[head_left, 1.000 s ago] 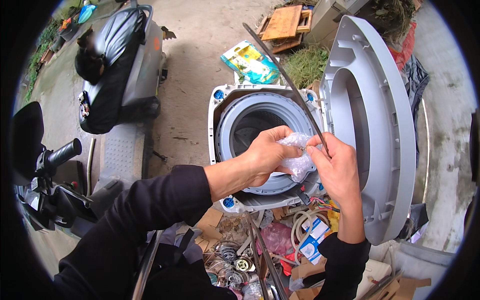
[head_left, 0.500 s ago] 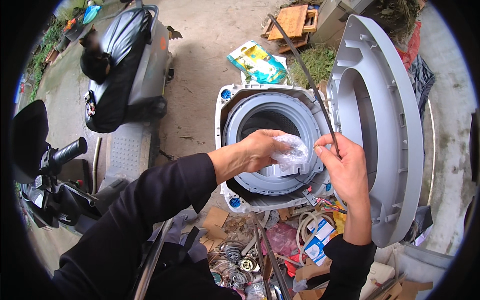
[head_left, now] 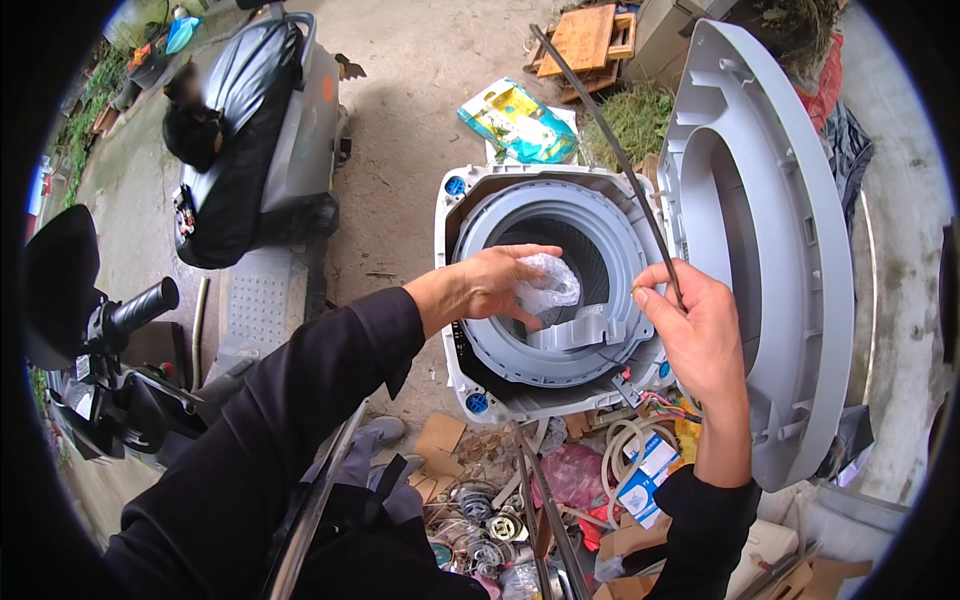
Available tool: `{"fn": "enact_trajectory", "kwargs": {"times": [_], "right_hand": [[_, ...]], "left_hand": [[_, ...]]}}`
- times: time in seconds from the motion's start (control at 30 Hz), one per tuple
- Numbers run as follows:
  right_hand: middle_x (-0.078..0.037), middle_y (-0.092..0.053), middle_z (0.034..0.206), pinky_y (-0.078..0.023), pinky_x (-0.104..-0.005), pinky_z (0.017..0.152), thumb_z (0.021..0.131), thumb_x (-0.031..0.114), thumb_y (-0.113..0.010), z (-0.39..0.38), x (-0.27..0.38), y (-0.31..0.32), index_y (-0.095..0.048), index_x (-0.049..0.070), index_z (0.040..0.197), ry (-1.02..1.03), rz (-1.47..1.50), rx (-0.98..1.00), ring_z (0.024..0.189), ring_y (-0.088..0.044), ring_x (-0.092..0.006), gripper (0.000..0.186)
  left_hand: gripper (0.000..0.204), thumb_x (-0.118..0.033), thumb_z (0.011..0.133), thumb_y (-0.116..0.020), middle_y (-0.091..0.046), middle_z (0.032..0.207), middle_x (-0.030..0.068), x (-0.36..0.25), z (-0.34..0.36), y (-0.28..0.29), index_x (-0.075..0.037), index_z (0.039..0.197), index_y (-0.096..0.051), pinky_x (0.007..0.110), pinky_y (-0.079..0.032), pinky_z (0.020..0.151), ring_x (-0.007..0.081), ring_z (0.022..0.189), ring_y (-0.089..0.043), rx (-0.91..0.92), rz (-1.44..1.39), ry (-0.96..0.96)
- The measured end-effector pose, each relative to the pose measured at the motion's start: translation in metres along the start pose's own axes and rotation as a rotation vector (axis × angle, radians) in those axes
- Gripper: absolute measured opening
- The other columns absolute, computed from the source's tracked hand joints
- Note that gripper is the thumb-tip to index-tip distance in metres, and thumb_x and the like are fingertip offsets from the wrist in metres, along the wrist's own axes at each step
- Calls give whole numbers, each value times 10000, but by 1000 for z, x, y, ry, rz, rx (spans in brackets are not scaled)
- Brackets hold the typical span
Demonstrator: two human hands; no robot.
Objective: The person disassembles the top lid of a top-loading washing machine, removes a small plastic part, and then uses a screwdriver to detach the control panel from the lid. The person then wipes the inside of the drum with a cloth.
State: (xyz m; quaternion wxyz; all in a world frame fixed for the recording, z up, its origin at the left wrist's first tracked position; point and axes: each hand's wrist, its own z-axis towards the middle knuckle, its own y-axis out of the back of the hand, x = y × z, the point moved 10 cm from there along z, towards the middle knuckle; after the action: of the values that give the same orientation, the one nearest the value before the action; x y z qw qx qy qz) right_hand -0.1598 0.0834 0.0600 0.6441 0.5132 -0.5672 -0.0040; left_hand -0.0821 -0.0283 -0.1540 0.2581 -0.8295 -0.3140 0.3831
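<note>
My left hand [head_left: 485,285] is over the opening of a grey washing machine tub [head_left: 480,350], fingers spread loosely around a crumpled clear plastic bag [head_left: 550,282]. Below the bag, a pale grey plastic bracket [head_left: 590,331] lies on the tub ring. At the tub's right side, my right hand [head_left: 697,325] has thumb and forefinger pinched together; what sits at their tips is too small to name. A long dark rod [head_left: 605,130] slants down from the far side to that hand's fingers; whether they grip it I cannot tell.
A big grey washer cover [head_left: 810,200] stands at the right. Coloured wires [head_left: 670,405], a coiled hose [head_left: 612,460] and scrap parts [head_left: 485,525] litter the near ground. A scooter [head_left: 120,340] and a grey cart [head_left: 300,140] with a black animal [head_left: 190,130] are at left.
My left hand has moved left with the plastic bag and its fingers have spread, uncovering more of the grey bracket. My right hand keeps its pinch almost in place.
</note>
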Motion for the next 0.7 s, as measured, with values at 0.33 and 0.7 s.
{"fn": "enact_trajectory", "kwargs": {"times": [0.33,0.7], "right_hand": [[40,-393,552,-276,-280,494,899,58,-661,2,-2,-2,-660,-2,902,1,-19,4,522,-341,-49,60],[44,-391,565,-265,-289,496,890,63,-666,2,-3,-1,-664,-3,900,-15,-35,-3,526,-341,-48,66]], "left_hand": [[373,-80,863,-510,-608,1246,212,2,14,42,17,1216,-579,496,-523,1026,348,1166,-634,14,-108,-16],[454,-282,749,-858,-649,966,97,-12,6,104,-57,1072,-633,409,-552,733,241,844,-646,-488,353,-104]]}}
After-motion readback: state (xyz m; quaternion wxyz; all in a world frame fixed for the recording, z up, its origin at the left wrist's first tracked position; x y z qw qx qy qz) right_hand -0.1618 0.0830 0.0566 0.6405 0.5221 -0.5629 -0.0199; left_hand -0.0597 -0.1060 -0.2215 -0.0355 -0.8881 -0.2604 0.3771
